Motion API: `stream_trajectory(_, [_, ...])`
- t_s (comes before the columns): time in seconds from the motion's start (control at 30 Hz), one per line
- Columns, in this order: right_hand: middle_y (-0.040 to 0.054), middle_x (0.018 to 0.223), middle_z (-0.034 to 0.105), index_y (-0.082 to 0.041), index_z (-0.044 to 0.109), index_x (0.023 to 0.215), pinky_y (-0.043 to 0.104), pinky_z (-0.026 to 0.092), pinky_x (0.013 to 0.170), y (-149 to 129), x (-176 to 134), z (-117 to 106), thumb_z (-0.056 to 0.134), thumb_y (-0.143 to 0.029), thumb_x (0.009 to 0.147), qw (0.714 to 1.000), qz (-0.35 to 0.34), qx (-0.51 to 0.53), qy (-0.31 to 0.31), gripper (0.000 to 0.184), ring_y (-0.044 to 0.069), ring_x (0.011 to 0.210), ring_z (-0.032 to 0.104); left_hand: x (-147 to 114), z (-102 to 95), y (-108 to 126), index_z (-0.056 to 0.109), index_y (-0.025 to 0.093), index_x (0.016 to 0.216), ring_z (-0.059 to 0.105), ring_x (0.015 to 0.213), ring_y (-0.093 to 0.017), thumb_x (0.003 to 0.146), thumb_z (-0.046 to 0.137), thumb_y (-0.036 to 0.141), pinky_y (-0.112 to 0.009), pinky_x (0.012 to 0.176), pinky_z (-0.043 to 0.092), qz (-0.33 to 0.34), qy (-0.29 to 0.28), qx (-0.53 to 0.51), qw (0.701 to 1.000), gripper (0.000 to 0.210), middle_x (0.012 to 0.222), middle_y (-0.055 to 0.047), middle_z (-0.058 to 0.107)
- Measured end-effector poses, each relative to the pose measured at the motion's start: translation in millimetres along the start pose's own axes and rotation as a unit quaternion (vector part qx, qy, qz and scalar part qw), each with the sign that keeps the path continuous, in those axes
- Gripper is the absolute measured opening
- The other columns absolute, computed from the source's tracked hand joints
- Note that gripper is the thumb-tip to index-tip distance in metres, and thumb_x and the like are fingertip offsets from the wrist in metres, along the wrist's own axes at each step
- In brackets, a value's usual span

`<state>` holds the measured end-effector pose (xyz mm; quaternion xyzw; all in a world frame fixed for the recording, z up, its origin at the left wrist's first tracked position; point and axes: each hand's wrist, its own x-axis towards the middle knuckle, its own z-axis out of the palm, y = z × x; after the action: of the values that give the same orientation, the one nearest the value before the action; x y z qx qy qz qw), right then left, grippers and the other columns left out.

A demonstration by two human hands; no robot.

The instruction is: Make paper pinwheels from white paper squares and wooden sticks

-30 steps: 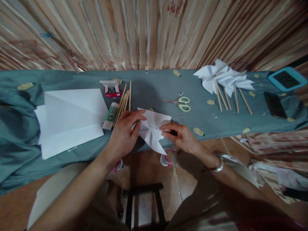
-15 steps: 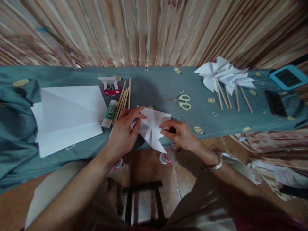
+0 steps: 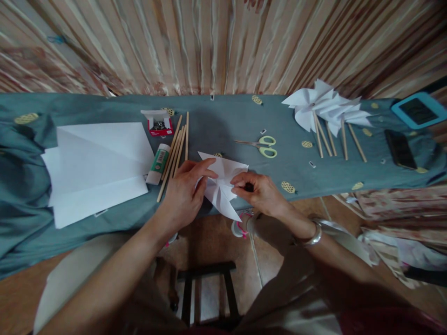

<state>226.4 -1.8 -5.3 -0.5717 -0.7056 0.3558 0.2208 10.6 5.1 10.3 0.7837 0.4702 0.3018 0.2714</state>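
Curtain fabric (image 3: pixel 195 46) fills the top of the frame, above a blue-green cloth (image 3: pixel 216 125) printed with yellow pineapples (image 3: pixel 288 187). White sheets (image 3: pixel 101 158) lie stacked at left; white pinwheels (image 3: pixel 324 108) on sticks overlap at upper right. Just below centre, a folded white paper (image 3: pixel 221 184) shows pointed blades. The left hand (image 3: pixel 185 190) rests its fingers on the paper's left side; whether it grips cannot be told. The right hand (image 3: pixel 260 191) pinches the right part between thumb and forefinger. A blue-framed device (image 3: pixel 419 111) sits at far right, its screen unreadable, a black phone (image 3: pixel 400 149) just below. Wooden sticks (image 3: pixel 175 149) lie left of centre, green-handled scissors (image 3: pixel 260 145) right of centre. An open red-and-white box (image 3: pixel 161 132) at upper left holds small metal pieces (image 3: pixel 159 125), its print illegible. Below it, a white tube (image 3: pixel 158 165) bears a green label (image 3: pixel 159 160) with a barcode, the lettering too blurred to read.
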Motion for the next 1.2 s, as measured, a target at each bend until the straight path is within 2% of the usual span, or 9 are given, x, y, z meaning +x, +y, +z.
stream_trajectory(0.17, [-0.0014,0.071,0.07,-0.019,0.069,0.087,0.023,0.042,0.06,-2.2,0.5,-0.6,0.065,-0.02,0.078,1.0,0.0,-0.009,-0.001,0.01,0.011,0.061,0.059,-2.9,5.0,2.2,0.059,0.023,0.12,0.057,0.103,-0.021,0.086,0.039,0.009,-0.043,0.095,0.045,0.025,-0.03,0.019,0.999,0.042,0.106,-0.003,0.071])
stream_trajectory(0.4, [-0.0012,0.07,0.07,-0.019,0.07,0.086,0.023,0.044,0.059,-3.3,1.7,-1.2,0.066,-0.019,0.077,1.0,0.004,-0.016,0.005,0.01,0.012,0.061,0.061,-5.1,10.0,0.5,0.051,0.022,0.13,0.054,0.109,-0.025,0.083,0.041,0.006,-0.048,0.099,0.039,0.056,-0.061,0.056,0.995,0.05,0.104,-0.003,0.073])
stream_trajectory(0.7, [-0.0002,0.073,0.071,-0.019,0.07,0.086,0.024,0.044,0.061,-5.9,2.1,-1.7,0.066,-0.02,0.078,0.999,0.012,-0.031,-0.002,0.009,0.013,0.063,0.062,-7.1,14.4,-2.6,0.048,0.022,0.133,0.053,0.111,-0.026,0.086,0.044,0.009,-0.048,0.101,0.035,0.078,-0.07,0.103,0.989,0.049,0.104,-0.004,0.072])
stream_trajectory(0.97, [-0.0001,0.072,0.071,-0.018,0.07,0.086,0.024,0.044,0.061,-7.4,2.2,-2.5,0.066,-0.018,0.078,0.999,0.012,-0.03,-0.011,0.009,0.012,0.063,0.062,-6.3,17.7,-2.7,0.049,0.015,0.13,0.055,0.112,-0.027,0.089,0.042,0.013,-0.05,0.101,0.036,0.092,-0.072,0.157,0.981,0.042,0.099,-0.009,0.071])
stream_trajectory(1.2, [-0.0001,0.075,0.071,-0.018,0.069,0.087,0.023,0.044,0.062,-8.1,2.2,-2.1,0.064,-0.017,0.078,0.999,0.004,-0.04,-0.004,0.01,0.012,0.065,0.062,-4.1,22.5,-1.6,0.05,0.01,0.128,0.058,0.109,-0.026,0.086,0.045,0.009,-0.052,0.107,0.033,0.125,-0.052,0.226,0.965,0.043,0.087,-0.009,0.073])
